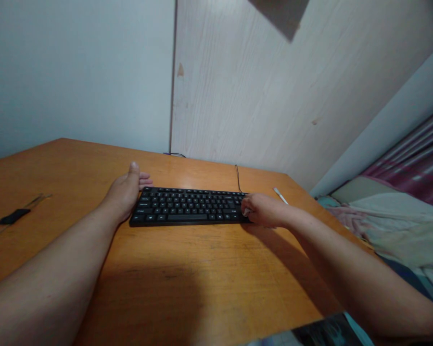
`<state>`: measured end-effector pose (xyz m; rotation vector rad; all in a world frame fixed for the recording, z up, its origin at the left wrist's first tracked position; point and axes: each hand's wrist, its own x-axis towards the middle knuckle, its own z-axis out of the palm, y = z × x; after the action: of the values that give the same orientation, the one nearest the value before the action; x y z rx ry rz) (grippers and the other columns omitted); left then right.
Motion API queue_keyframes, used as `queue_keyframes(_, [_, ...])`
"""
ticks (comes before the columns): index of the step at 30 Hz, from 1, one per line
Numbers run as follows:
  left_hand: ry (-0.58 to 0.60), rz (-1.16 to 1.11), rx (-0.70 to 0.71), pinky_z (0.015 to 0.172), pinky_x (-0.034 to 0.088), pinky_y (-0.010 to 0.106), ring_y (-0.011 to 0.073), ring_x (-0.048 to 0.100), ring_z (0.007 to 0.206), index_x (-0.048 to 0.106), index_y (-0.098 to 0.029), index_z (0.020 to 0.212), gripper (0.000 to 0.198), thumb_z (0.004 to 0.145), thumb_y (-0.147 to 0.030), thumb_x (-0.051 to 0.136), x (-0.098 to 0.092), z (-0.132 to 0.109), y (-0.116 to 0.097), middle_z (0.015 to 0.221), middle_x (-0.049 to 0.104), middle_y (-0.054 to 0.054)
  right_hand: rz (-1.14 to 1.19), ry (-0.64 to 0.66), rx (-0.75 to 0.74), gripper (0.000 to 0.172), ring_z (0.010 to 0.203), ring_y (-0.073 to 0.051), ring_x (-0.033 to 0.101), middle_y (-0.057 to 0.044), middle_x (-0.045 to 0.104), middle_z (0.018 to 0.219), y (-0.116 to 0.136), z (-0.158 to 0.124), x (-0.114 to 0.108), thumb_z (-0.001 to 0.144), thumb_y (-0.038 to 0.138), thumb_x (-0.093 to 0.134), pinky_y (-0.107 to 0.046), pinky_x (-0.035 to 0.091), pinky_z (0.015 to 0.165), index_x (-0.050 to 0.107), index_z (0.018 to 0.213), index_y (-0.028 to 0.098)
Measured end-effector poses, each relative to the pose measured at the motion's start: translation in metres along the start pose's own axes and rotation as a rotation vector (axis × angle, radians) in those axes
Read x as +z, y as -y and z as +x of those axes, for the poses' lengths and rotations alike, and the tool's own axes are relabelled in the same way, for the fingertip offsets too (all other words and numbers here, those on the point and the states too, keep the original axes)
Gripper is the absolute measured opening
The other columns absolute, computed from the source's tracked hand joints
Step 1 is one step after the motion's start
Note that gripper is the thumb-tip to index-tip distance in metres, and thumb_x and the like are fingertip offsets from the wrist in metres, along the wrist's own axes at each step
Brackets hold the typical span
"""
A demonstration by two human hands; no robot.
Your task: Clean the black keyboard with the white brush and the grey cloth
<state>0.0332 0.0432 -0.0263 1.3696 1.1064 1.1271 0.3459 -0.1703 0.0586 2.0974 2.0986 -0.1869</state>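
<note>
A black keyboard [187,206] lies flat on the orange-brown wooden table [166,269]. At its left end stands my left hand [128,190], on edge with the thumb up and the fingers stretched out behind the corner, holding nothing. Over the keyboard's right end, my right hand [261,210] is closed on a small white thing, perhaps a wipe, pressed near the keys. The right-end keys are partly hidden beneath this hand. From the keyboard's back edge a thin black cable [237,178] runs toward the wall.
Behind my right hand lies a slim white tool [280,195]. A black item with thin cords [14,216] is on the table's left side. A pale wall panel [231,86] rises behind the table. Bedding [393,221] and a purple curtain [418,154] are at the right.
</note>
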Motion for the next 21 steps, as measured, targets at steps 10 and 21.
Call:
queue_keyframes(10, [0.002, -0.008, -0.004, 0.093, 0.053, 0.045, 0.0285, 0.071, 0.094, 0.066, -0.011, 0.1, 0.074, 0.094, -0.076, 0.03, -0.001, 0.001, 0.001, 0.106, 0.074, 0.021, 0.124, 0.06, -0.023, 0.02, 0.084, -0.02, 0.066, -0.007, 0.075, 0.092, -0.003, -0.016, 0.006, 0.075, 0.01, 0.06, -0.027, 0.046, 0.072, 0.073, 0.087, 0.02])
queue_keyframes(21, [-0.002, -0.003, -0.018, 0.093, 0.054, 0.043, 0.026, 0.072, 0.093, 0.065, -0.011, 0.1, 0.069, 0.096, -0.071, 0.031, 0.0, -0.004, -0.004, 0.105, 0.074, 0.02, 0.168, -0.16, 0.247, 0.03, 0.087, -0.022, 0.067, -0.011, 0.075, 0.1, -0.045, 0.021, -0.008, 0.079, 0.013, 0.061, -0.027, 0.045, 0.067, 0.072, 0.107, 0.015])
